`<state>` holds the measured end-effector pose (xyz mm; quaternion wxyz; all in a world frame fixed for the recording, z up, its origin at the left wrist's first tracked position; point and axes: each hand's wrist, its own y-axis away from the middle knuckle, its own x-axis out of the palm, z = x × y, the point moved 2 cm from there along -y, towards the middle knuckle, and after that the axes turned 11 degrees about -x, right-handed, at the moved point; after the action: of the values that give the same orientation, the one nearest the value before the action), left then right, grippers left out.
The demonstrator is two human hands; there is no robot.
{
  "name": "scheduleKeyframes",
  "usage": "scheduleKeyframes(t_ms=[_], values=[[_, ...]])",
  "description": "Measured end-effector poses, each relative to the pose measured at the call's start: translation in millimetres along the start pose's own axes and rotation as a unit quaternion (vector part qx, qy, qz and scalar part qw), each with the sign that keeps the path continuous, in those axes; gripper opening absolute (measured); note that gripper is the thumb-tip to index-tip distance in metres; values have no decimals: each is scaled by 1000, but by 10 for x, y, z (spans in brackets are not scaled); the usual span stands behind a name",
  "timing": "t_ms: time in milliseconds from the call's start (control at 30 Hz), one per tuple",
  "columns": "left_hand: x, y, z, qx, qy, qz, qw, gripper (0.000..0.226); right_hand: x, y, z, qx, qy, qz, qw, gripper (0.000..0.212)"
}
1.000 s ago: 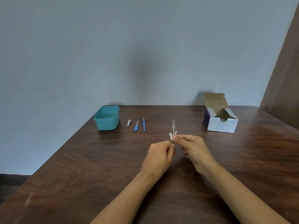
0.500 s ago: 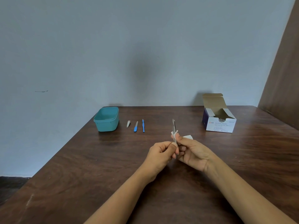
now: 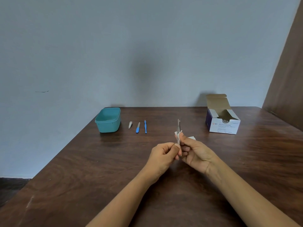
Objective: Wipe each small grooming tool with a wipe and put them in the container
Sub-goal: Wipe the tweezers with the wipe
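Metal tool (image 3: 178, 126) stands upright, left hand (image 3: 164, 154) pinching its base, right hand (image 3: 195, 151) pinching a wipe (image 3: 176, 133) round it.

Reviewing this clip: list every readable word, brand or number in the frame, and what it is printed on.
"BD": logo on the front of the white cardboard box.
"Alcohol Swabs": same front face, right of the logo.
Smaller lines beneath: too small and blurred to read.
No other text is visible.
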<state>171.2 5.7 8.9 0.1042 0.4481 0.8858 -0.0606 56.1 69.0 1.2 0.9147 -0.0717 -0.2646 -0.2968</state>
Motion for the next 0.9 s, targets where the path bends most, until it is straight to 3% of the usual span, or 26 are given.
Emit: scheduleKeyframes(t_ms=[167, 400, 533, 667, 900], values=[[-71, -24, 4, 30, -69, -66, 995, 34, 26, 66, 66, -41, 158, 7, 987, 22], [-56, -3, 21, 94, -195, -106, 971, 31, 31, 107, 106, -140, 242, -50, 959, 17], [-40, -24, 38, 115, -252, -116, 954, 29, 85, 138, 112, -165, 267, -25, 949, 11], [-82, -43, 58, 123, -266, -124, 948, 27, 125, 147, 71, -138, 321, 6, 937, 15], [-157, -28, -43, 86, -180, -113, 973, 30, 62, 115, 139, -116, 296, -7, 948, 19]])
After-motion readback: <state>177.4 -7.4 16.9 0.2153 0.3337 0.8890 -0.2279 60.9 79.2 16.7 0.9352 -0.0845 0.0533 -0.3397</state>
